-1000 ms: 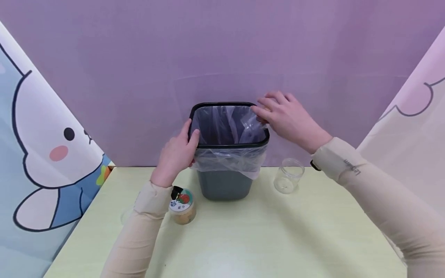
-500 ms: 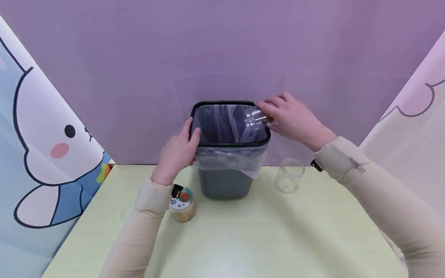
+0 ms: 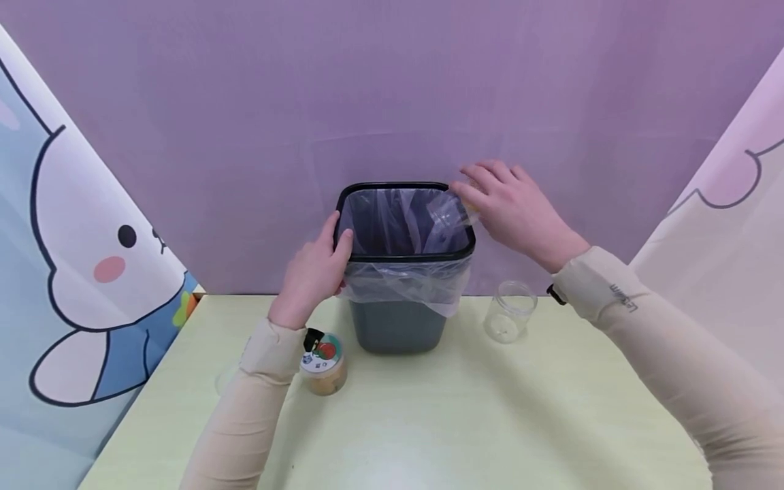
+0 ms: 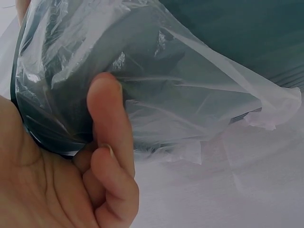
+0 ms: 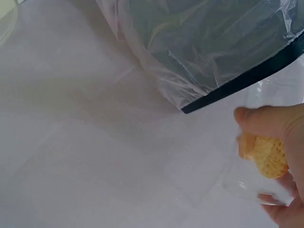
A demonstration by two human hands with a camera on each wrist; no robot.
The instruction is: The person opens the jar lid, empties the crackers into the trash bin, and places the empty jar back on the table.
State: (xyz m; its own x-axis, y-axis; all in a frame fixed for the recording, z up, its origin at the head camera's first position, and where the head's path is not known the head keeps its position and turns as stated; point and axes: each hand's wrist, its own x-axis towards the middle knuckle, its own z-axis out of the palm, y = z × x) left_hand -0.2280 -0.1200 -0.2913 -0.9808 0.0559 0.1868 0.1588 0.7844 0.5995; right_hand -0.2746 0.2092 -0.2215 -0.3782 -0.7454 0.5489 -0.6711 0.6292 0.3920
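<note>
A grey trash bin (image 3: 397, 325) with a black rim stands in the middle of the table, lined with a thin clear bag (image 3: 416, 280) folded over the rim. My left hand (image 3: 315, 267) grips the rim at the left, its curled fingers under the bag in the left wrist view. Over the right side of the rim, my right hand (image 3: 513, 209) holds a clear plastic jar (image 3: 446, 209), tipped with its far end over the bin's inside. A yellow, dimpled piece that looks like a biscuit (image 5: 270, 156) shows through the jar wall in the right wrist view.
To the right of the bin, an uncapped clear jar (image 3: 510, 313) stands on the table (image 3: 453, 422). A lidded tub (image 3: 324, 367) with a printed top sits by the left wrist. Part of a clear round thing (image 3: 225, 380) shows beside the left sleeve. A purple backdrop (image 3: 392, 82) rises behind.
The jar in my right hand first turned outward over the bin, showing more of itself, and then swung partly back behind the fingers. My left hand has stayed on the rim.
</note>
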